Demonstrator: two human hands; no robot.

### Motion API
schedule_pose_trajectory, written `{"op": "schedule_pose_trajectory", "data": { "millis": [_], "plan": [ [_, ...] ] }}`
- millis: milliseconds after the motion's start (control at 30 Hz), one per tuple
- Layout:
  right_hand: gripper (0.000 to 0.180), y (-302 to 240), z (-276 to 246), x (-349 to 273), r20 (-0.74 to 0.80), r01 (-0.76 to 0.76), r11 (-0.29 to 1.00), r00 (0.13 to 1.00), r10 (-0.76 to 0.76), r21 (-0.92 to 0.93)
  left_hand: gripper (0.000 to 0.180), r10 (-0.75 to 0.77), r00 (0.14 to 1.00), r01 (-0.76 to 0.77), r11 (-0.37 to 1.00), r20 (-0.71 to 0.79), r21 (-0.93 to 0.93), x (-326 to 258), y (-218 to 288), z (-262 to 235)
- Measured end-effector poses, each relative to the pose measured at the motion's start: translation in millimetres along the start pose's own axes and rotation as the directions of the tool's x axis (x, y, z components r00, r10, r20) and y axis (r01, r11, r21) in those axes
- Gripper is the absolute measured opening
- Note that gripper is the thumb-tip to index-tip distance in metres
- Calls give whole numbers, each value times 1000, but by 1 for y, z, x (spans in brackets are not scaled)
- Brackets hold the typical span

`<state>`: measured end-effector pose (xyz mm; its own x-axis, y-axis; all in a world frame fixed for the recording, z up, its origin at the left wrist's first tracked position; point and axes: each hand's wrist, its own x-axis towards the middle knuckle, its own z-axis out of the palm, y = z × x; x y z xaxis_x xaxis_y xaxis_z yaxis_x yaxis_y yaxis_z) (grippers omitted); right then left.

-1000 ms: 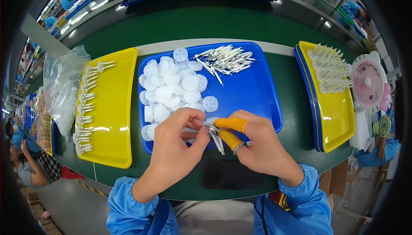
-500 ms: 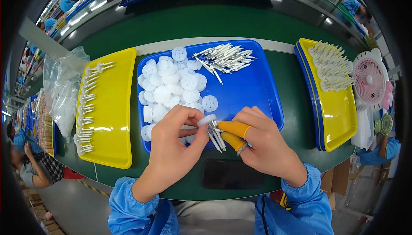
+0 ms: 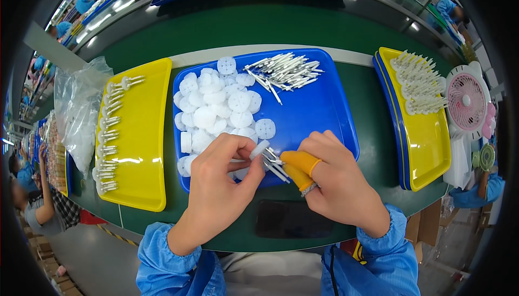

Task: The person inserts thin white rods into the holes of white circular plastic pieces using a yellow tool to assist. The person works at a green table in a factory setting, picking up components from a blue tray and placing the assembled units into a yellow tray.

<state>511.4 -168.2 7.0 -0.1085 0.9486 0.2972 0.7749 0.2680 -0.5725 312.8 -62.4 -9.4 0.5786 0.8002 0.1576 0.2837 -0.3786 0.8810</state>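
Note:
My left hand (image 3: pixel 219 188) pinches a round white plastic disc (image 3: pixel 259 149) between thumb and fingers, tilted on edge above the near rim of the blue tray (image 3: pixel 316 112). Several thin white-and-metal pins (image 3: pixel 277 172) stick out from the disc toward the right. Close beside them is my right hand (image 3: pixel 343 182), with yellow covers on its thumb and forefinger and a ring-like band. Those fingertips are closed at the end of one pin. In the tray lie a heap of loose white discs (image 3: pixel 215 101) on the left and a pile of loose pins (image 3: pixel 292 72) at the far side.
To the left, a yellow tray (image 3: pixel 141 150) holds a column of discs with pins, beside a clear plastic bag (image 3: pixel 75 118). Stacked trays (image 3: pixel 432 161) with more such pieces stand right, near a pink-and-white fan (image 3: pixel 466 99). A dark phone-like slab (image 3: pixel 292 220) lies in front.
My right fingertips have shifted slightly right, away from the disc, and the pins now slant more to the right. The disc in my left hand has tilted further on edge.

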Motion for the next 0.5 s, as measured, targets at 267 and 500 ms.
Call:
{"op": "schedule_pose_trajectory", "data": {
  "millis": [267, 500],
  "plan": [
    [52, 6, 5, -1, 7, -18, 999, 1000, 19, -40, 17, 72, 997, -71, 997, 5, -18, -1, 0, 3],
    [43, 2, 6, 0, -10, -4, 999, 1000, 3, -49, 17, 53, 999, -53, 999, 3, -9, -1, -2, 3]
  ]
}}
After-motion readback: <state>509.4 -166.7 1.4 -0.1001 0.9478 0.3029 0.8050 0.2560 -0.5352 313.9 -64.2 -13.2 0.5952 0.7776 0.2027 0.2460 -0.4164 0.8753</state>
